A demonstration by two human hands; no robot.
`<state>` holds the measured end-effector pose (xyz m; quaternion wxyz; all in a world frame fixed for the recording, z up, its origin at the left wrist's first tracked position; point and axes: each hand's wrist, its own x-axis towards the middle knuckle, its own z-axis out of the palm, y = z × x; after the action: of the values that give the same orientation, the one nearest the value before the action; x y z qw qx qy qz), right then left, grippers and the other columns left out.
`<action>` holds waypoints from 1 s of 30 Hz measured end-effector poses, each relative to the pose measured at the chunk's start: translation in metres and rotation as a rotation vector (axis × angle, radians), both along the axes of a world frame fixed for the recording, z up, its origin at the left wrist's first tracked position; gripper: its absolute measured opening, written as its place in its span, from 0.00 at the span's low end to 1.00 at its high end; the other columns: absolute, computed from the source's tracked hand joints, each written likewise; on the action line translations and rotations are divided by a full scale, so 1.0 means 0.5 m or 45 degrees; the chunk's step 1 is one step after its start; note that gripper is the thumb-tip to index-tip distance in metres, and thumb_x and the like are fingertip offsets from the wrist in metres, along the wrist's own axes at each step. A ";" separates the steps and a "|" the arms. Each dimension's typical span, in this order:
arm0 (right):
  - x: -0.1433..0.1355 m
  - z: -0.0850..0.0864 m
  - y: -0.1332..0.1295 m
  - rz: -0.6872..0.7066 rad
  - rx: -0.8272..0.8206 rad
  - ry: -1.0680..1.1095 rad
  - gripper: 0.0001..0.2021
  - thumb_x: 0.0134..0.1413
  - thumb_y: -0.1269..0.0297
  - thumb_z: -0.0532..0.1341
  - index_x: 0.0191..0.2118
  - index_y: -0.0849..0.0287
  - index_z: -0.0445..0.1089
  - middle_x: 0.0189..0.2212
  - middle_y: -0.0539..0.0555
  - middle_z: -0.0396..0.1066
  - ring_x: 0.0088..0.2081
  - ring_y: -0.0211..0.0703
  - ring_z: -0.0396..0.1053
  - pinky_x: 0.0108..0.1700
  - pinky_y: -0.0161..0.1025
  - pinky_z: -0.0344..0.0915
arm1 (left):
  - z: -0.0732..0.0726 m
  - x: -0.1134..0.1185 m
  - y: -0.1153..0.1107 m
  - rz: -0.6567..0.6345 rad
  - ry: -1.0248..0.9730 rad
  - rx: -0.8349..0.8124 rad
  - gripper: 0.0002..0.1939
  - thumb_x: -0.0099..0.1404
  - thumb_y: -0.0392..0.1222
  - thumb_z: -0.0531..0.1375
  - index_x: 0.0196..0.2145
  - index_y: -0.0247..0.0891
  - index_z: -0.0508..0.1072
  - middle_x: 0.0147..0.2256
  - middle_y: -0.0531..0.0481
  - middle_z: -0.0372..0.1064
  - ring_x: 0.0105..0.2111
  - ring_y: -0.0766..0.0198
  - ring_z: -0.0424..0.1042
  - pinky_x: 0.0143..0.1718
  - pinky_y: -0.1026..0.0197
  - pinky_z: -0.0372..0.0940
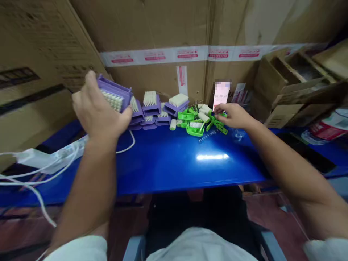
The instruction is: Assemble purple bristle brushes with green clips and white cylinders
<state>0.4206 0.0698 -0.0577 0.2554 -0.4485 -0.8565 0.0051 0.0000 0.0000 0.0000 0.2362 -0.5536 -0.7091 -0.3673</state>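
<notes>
My left hand is closed around a purple brush with pale bristles, raised above the left side of the table. Several similar purple brush pieces are stacked just right of it, some with bristles facing up. On the other side, my right hand reaches into a heap of green plastic parts. Its bent fingers and thumb close on a green plastic part at the heap's right edge. Short pale rollers and thin metal springs lie among the green parts.
A lit phone leans against the cardboard behind my right hand. Cardboard boxes and a red-labelled bottle stand right. A power strip with white cables lies left on the blue table. A dark flat object lies under my right forearm.
</notes>
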 end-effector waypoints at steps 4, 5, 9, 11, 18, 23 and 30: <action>-0.034 0.017 -0.010 0.025 0.019 -0.097 0.15 0.62 0.62 0.62 0.50 0.57 0.81 0.44 0.59 0.88 0.46 0.58 0.85 0.49 0.46 0.74 | -0.003 0.044 -0.013 -0.277 0.068 -0.022 0.61 0.48 0.40 0.75 0.76 0.31 0.57 0.71 0.30 0.67 0.68 0.27 0.66 0.72 0.29 0.60; -0.045 0.021 -0.012 0.018 0.020 -0.150 0.14 0.62 0.63 0.63 0.50 0.57 0.81 0.44 0.59 0.88 0.46 0.59 0.85 0.48 0.46 0.73 | -0.002 0.056 -0.013 -0.371 0.069 -0.017 0.58 0.50 0.42 0.74 0.76 0.36 0.59 0.71 0.33 0.68 0.68 0.27 0.66 0.73 0.28 0.58; -0.079 0.030 -0.019 -0.004 -0.027 -0.180 0.14 0.61 0.65 0.63 0.51 0.56 0.81 0.44 0.60 0.88 0.45 0.61 0.85 0.46 0.48 0.73 | -0.003 0.102 0.006 -0.678 0.152 0.017 0.50 0.58 0.50 0.71 0.75 0.42 0.62 0.72 0.39 0.67 0.70 0.31 0.65 0.72 0.28 0.58; -0.083 0.023 -0.023 0.001 -0.045 -0.049 0.14 0.61 0.65 0.63 0.50 0.56 0.81 0.44 0.59 0.87 0.46 0.58 0.84 0.47 0.47 0.73 | -0.019 0.116 0.020 -0.737 0.229 0.050 0.49 0.61 0.52 0.70 0.76 0.40 0.61 0.73 0.37 0.66 0.70 0.32 0.66 0.71 0.30 0.60; -0.054 -0.015 -0.033 0.157 -0.196 0.040 0.15 0.58 0.54 0.69 0.47 0.55 0.81 0.42 0.58 0.87 0.44 0.58 0.84 0.46 0.48 0.74 | -0.122 0.123 0.037 -0.917 0.305 0.139 0.46 0.68 0.54 0.66 0.78 0.41 0.59 0.73 0.35 0.67 0.74 0.33 0.66 0.73 0.37 0.64; -0.067 -0.027 -0.036 0.180 -0.221 0.052 0.18 0.55 0.49 0.73 0.44 0.56 0.80 0.41 0.60 0.86 0.43 0.58 0.84 0.46 0.49 0.74 | -0.143 0.115 0.035 -0.984 0.291 0.036 0.49 0.66 0.50 0.69 0.78 0.40 0.57 0.73 0.35 0.68 0.73 0.33 0.68 0.72 0.39 0.68; -0.096 -0.040 -0.049 0.158 -0.197 0.060 0.13 0.55 0.55 0.73 0.42 0.55 0.77 0.38 0.58 0.86 0.42 0.59 0.85 0.47 0.50 0.74 | -0.146 0.110 0.043 -1.023 0.140 -0.046 0.52 0.64 0.48 0.70 0.79 0.42 0.54 0.74 0.38 0.65 0.74 0.37 0.67 0.73 0.42 0.69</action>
<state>0.3728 0.0451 -0.0778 0.2393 -0.4127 -0.8734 0.0977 0.0550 0.0215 -0.0729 0.1016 -0.8096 -0.4291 -0.3875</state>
